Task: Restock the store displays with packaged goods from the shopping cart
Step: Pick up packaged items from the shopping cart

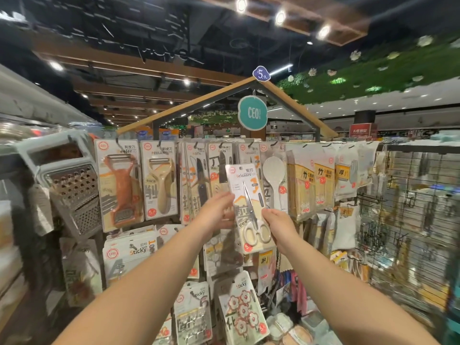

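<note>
Holding scissors pack [249,207], left hand [216,212], right hand [278,224]

head view faces forward, close to the hanging display rack [249,143].

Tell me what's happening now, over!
Both hands up: left hand and right hand hold the scissors pack by its sides. Pack raised before the scissors hook, not hung. Nothing blocking.
</note>
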A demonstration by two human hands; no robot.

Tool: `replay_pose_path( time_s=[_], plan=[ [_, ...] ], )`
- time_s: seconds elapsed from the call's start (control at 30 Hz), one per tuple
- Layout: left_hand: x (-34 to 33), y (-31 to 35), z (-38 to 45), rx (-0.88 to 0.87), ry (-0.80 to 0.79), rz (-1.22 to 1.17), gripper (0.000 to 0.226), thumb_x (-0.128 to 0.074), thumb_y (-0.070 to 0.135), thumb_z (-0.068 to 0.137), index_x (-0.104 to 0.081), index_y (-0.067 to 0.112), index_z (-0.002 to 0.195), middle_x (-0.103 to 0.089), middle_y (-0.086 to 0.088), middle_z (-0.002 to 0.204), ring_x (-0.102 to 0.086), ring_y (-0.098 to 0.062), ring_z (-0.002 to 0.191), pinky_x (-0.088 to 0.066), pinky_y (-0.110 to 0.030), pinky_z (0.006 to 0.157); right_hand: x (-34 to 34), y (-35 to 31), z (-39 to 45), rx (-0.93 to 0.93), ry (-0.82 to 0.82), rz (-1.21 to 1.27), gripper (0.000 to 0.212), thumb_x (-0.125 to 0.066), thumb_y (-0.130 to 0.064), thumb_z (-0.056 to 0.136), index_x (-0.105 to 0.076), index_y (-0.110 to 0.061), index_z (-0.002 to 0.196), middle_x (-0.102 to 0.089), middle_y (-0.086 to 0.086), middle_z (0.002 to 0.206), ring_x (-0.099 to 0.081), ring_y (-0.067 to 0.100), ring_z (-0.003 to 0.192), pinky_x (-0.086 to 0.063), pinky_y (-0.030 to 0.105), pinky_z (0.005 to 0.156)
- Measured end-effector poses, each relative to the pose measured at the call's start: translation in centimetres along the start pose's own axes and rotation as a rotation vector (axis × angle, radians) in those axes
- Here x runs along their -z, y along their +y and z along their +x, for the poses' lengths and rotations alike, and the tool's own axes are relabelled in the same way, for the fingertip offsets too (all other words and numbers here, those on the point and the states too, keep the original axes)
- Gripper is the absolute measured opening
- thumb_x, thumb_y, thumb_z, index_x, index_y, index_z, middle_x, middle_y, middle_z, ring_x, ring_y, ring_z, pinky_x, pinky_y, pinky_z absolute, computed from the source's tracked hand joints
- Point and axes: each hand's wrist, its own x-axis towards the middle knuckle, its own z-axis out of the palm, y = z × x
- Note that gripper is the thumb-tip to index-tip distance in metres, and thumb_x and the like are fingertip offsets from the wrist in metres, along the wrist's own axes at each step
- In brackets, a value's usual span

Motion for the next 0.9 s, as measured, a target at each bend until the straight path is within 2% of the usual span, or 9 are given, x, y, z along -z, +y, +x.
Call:
replay_pose_path(
  time_s=[0.07,0.17,0.23,0.33,0.47,0.57,0.7,0.8,0.9],
  plan=[
    [-0.6,-0.3,-0.1,0.015,-0.037,0.030,0.028,-0.052,0.034,0.100,-0.055,0.022,0.125,-0.063,0.007,0.118,-0.063,-0.021,0.113,-0.052,-0.043,0.099,0.4,-0.5,0.9,0.008,0.079,0.004,0.028,-0.051,-0.029,0.100,-0.066,-0.006,0.094,-0.066,0.010,0.092,-0.059,0.019,0.091,-0.046,0.032,0.085],
    [-0.8,-0.4,0.3,0.018,-0.037,0.034,0.042,-0.052,0.034,0.100,-0.045,0.024,0.140,-0.059,0.006,0.126,-0.061,-0.020,0.115,-0.054,-0.038,0.096,1.4,-1.8,2.6,0.016,0.185,0.011,0.035,-0.046,-0.024,0.097,-0.043,-0.009,0.065,-0.035,0.016,0.061,-0.031,0.016,0.058,-0.027,0.029,0.058],
    [-0.6,-0.3,0.7,0.022,-0.016,0.048,0.049,-0.053,0.035,0.100,-0.041,0.024,0.146,-0.056,0.003,0.136,-0.062,-0.018,0.112,-0.055,-0.036,0.094,1.9,-2.8,3.6,-0.002,0.233,0.029,0.031,-0.045,-0.022,0.096,-0.047,-0.004,0.070,-0.037,0.020,0.060,-0.030,0.017,0.057,-0.028,0.029,0.057],
    [-0.2,0.3,0.7,0.033,0.015,0.041,0.048,-0.053,0.035,0.100,-0.041,0.025,0.146,-0.056,0.003,0.136,-0.063,-0.016,0.109,-0.056,-0.036,0.092,2.0,-4.6,4.9,0.013,0.226,0.003,0.031,-0.043,-0.019,0.097,-0.042,-0.009,0.067,-0.033,0.006,0.062,-0.023,0.015,0.054,-0.023,0.028,0.054],
    [0.6,0.7,0.8,0.039,0.056,0.049,0.047,-0.052,0.035,0.101,-0.042,0.025,0.145,-0.056,0.002,0.134,-0.064,-0.016,0.107,-0.054,-0.032,0.087,0.8,-6.5,6.6,0.038,0.197,-0.022,0.031,-0.046,-0.020,0.095,-0.054,0.001,0.074,-0.042,0.025,0.071,-0.026,0.014,0.054,-0.020,0.030,0.052],
    [1.3,0.7,1.0,0.037,0.075,0.061,0.045,-0.051,0.035,0.101,-0.043,0.025,0.144,-0.056,0.003,0.133,-0.065,-0.013,0.102,-0.052,-0.034,0.093,0.0,-7.2,7.8,0.018,0.164,-0.029,0.033,-0.047,-0.018,0.096,-0.044,-0.017,0.064,-0.043,0.004,0.064,-0.035,0.017,0.055,-0.029,0.030,0.050],
    [2.5,0.4,1.1,0.047,0.096,0.089,0.047,-0.052,0.036,0.100,-0.042,0.024,0.145,-0.056,0.000,0.135,-0.064,-0.016,0.103,-0.054,-0.037,0.096,-0.5,-7.4,9.1,-0.038,0.171,0.040,0.021,-0.049,-0.018,0.098,-0.054,-0.009,0.079,-0.051,0.007,0.078,-0.045,0.019,0.067,-0.037,0.029,0.065],
    [3.1,0.1,0.9,0.062,0.108,0.104,0.046,-0.052,0.033,0.101,-0.043,0.023,0.144,-0.060,0.002,0.121,-0.063,-0.012,0.090,-0.057,-0.027,0.080,-0.5,-6.7,9.6,-0.068,0.179,0.085,0.019,-0.051,-0.020,0.098,-0.059,-0.003,0.103,-0.055,0.008,0.085,-0.048,0.020,0.074,-0.038,0.032,0.072],
    [3.3,-0.2,0.7,0.074,0.115,0.105,0.039,-0.051,0.029,0.102,-0.045,0.021,0.139,-0.059,0.004,0.106,-0.058,-0.013,0.086,-0.053,-0.023,0.068,0.1,-6.0,9.9,-0.078,0.195,0.071,0.025,-0.052,-0.020,0.098,-0.061,0.000,0.109,-0.059,0.013,0.097,-0.050,0.024,0.086,-0.041,0.036,0.075]
  ],
)
